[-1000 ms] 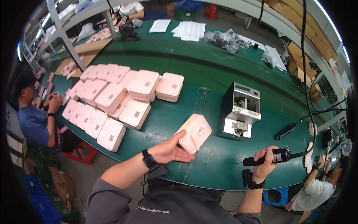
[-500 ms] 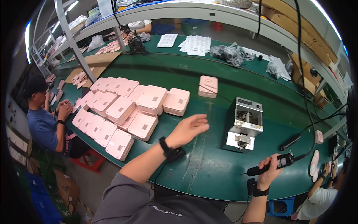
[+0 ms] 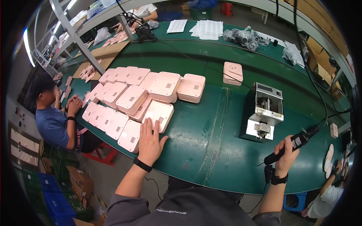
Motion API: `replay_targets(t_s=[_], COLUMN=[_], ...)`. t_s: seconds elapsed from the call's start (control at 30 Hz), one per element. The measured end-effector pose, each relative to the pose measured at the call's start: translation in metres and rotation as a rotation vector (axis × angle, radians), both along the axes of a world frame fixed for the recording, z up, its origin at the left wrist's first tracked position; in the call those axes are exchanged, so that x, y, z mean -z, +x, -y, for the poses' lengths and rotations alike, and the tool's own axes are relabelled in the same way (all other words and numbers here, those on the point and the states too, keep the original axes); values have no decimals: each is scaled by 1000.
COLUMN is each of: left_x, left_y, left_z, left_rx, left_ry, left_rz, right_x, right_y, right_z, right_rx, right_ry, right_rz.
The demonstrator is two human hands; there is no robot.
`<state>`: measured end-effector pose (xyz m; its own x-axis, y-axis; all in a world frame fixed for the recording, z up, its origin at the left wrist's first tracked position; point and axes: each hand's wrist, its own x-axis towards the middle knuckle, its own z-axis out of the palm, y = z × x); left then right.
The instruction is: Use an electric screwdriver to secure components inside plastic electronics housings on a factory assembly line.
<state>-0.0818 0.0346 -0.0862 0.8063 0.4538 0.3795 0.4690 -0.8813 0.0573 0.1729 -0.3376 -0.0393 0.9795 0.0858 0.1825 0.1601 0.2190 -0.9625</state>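
Observation:
My left hand [image 3: 150, 143] reaches over the near end of the pink boxes, fingers extended against a pink plastic box [image 3: 159, 114] with a small vent grille. Just left of that hand lies another pink box [image 3: 129, 136]. My right hand [image 3: 288, 153] is wrapped round a black electric screwdriver [image 3: 273, 157], its thin bit pointing left over the bench and its cable rising at the upper right. Beyond it stands a metal screw feeder [image 3: 265, 113] with an open front. One pink box [image 3: 232, 73] sits apart, farther back, with a round recess on top.
The green workbench [image 3: 188, 150] spans the view. Rows of pink boxes [image 3: 124, 98] fill its left side. A second black screwdriver's cable hangs at right, near pink round parts [image 3: 329, 158]. A co-worker in blue [image 3: 54, 124] sits at left; another person's sleeve [image 3: 326, 201] shows at right.
My left hand has swung left from above the open bench onto the pink boxes, its fingers now on one. My right hand keeps hold of the screwdriver. The whole view has shifted.

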Motion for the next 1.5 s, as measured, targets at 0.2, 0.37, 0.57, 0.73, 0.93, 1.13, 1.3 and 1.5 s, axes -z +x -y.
replay_targets(t_s=[0.2,0.37,0.57,0.73,0.93,1.13,1.3,1.5], left_x=[-8,-5,-17,-23,-30,-25,-17,-10], left_y=[6,17,19,30,29,54,96,112], left_z=[3,2,-2,-14,22,89,137,141], left_rx=[36,59,97,12,175,654,910,922], left_ry=[-75,-49,-120,-152,-306,-454,-511,-770], left_rz=[-6,-35,-4,-48,-35,-66,-29,-149], right_x=[1,-2,-2,-6,-7,-4,-11,-56], right_y=[-17,-20,-20,-21,-25,-22,-22,-10], right_z=[0,-1,-3,-2,0,4,3,-3], right_rx=[7,14,-9,-9,16,20,-82,-149], right_ry=[-47,-82,-101,-144,-105,-92,-85,73], right_rz=[82,93,93,109,108,129,146,183])
